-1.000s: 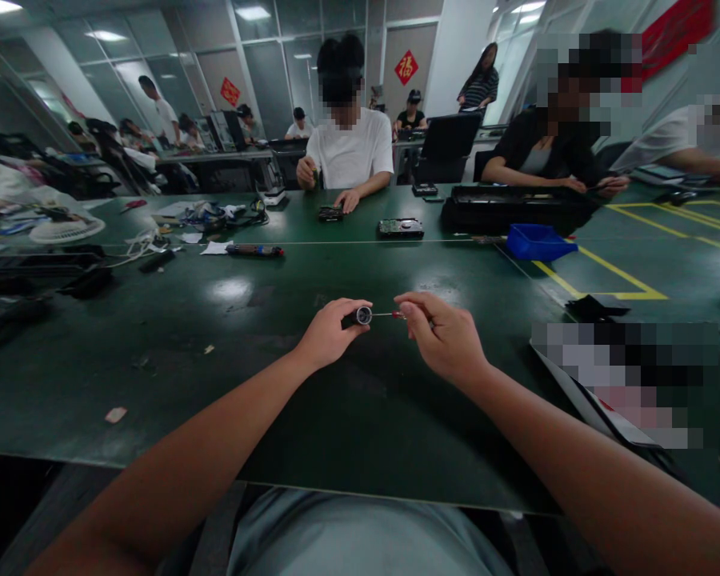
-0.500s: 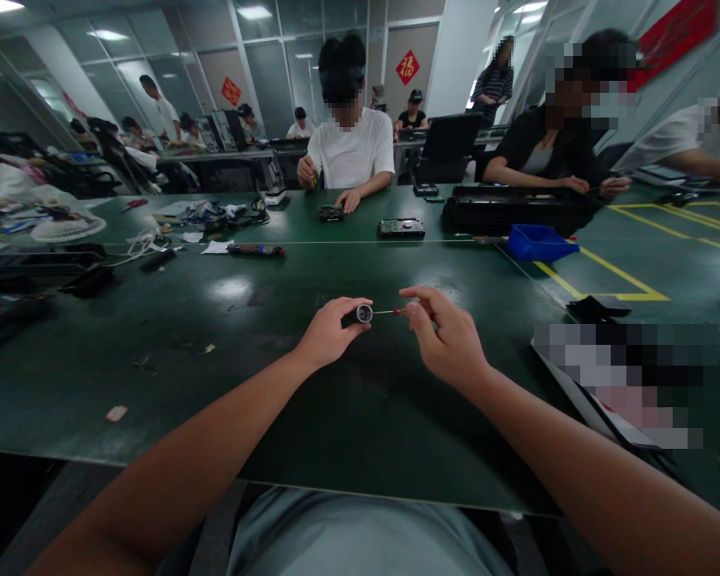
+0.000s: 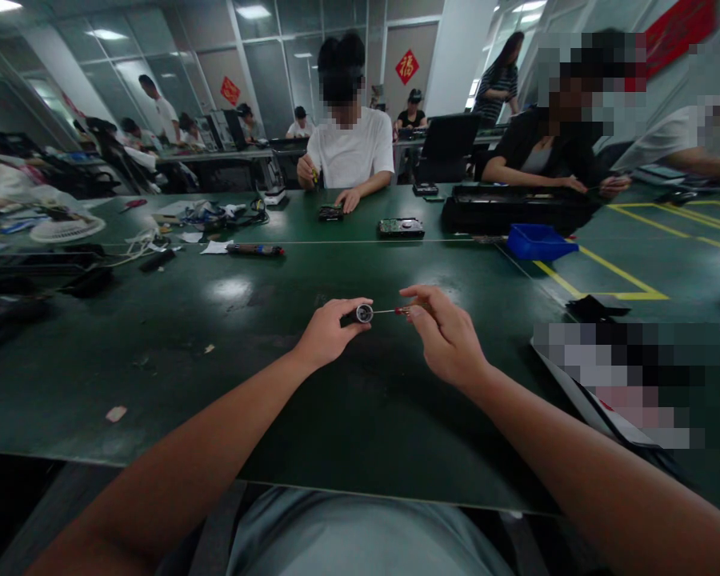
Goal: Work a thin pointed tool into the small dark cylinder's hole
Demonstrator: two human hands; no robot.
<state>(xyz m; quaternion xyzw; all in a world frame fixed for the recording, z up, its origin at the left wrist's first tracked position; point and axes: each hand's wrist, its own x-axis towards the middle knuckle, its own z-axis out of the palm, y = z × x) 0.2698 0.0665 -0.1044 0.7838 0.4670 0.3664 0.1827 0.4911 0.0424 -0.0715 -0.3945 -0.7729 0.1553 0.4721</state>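
Note:
Between the thumb and fingers of my left hand (image 3: 327,332) is a small black cylindrical part (image 3: 365,314), its round, pale-rimmed end facing me. My right hand (image 3: 450,332) grips a thin screwdriver (image 3: 399,310) by its red handle, mostly covered by the fingers. The metal shaft points left, and its end meets the side of the cylinder; whether it sits in a screw is too small to tell. Both hands are above the green table (image 3: 348,424).
A dark tool with a red end (image 3: 256,250) and a circuit-board device (image 3: 402,228) lie beyond my hands. A blue scoop-like tray (image 3: 541,242) stands right, beside a long black housing (image 3: 516,210). Cables and parts (image 3: 228,214) clutter the left. A co-worker (image 3: 351,148) sits opposite.
My hands, the cylinder and the screwdriver keep nearly the same place. The fingers of my right hand have shifted slightly on the screwdriver's handle.

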